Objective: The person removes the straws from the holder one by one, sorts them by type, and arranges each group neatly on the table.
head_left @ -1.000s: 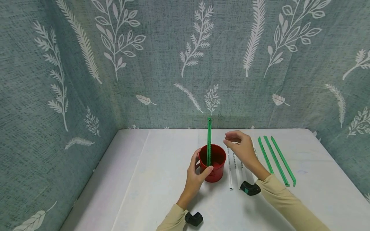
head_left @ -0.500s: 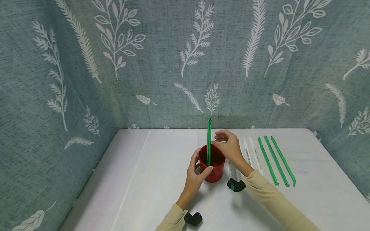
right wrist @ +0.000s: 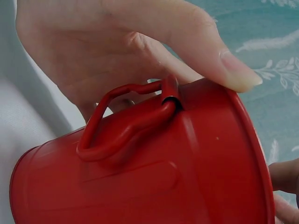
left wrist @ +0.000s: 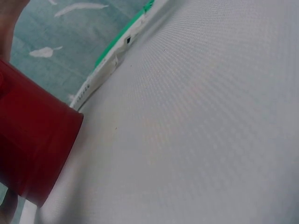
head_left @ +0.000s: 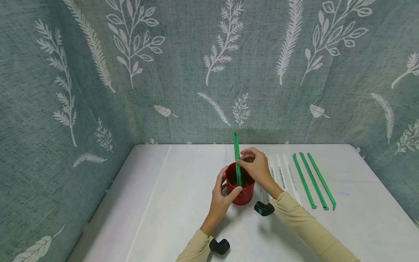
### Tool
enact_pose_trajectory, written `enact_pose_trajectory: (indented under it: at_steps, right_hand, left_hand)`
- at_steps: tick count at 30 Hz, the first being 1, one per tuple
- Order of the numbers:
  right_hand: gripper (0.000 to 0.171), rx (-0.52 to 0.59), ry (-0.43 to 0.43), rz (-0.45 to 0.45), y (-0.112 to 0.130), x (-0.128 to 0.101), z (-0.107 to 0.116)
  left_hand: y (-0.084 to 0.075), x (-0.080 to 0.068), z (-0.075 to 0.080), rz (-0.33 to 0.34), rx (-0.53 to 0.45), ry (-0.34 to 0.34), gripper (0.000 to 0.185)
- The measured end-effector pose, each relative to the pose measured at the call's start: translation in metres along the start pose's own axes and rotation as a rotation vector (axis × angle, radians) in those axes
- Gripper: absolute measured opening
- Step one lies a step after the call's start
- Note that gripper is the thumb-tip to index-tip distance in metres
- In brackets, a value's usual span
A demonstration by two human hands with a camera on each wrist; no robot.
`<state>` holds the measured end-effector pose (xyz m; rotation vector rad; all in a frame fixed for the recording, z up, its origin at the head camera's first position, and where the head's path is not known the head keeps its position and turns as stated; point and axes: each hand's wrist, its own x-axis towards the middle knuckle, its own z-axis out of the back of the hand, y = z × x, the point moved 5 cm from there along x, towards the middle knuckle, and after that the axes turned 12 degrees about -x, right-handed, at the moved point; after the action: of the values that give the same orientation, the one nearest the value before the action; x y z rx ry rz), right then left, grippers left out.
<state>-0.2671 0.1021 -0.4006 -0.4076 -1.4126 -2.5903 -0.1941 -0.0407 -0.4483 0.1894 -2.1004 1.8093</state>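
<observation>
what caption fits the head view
Left hand grips a red cup; right hand pinches the green straw standing in it.

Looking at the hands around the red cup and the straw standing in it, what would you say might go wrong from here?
1. The green straw stands tall and slightly tilted in the red cup; the right hand pinching it could lever the cup over if the left hand loosens.
2. The right sleeve lies over the white straws and might scatter them.

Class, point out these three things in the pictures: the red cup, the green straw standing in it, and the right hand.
red cup (head_left: pixel 243 198), head view, front wall below the rim.
green straw (head_left: pixel 236 145), head view, upper shaft above the hand.
right hand (head_left: pixel 258 168), head view, back of the hand.
</observation>
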Motion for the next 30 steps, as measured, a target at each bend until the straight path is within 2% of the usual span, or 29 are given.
enact_pose_trajectory:
  at_steps: [6, 12, 19, 22, 27, 30]
  right_hand:
    - [0.023, 0.006, -0.026, -0.018, -0.002, 0.000, 0.007]
    - [0.023, 0.071, -0.048, -0.011, 0.004, 0.002, 0.018]
    - [0.024, 0.182, -0.046, -0.001, 0.032, -0.004, 0.040]
    - [0.024, 0.191, -0.055, 0.005, 0.046, -0.008, 0.052]
    - [0.025, 0.220, -0.084, 0.018, 0.046, -0.004, 0.064]
    - [0.026, 0.258, -0.107, 0.047, 0.039, 0.002, 0.068]
  left_hand:
    - [0.000, 0.001, -0.001, -0.012, -0.006, 0.004, 0.067]
    - [0.000, 0.001, -0.001, -0.002, -0.006, -0.006, 0.067]
    - [0.000, 0.001, -0.002, -0.015, -0.003, -0.006, 0.067]
    - [0.001, 0.001, -0.003, -0.020, -0.002, -0.003, 0.067]
    - [0.000, 0.001, -0.003, -0.029, -0.023, 0.002, 0.067]
    - [0.015, 0.002, 0.001, -0.035, -0.024, -0.005, 0.067]
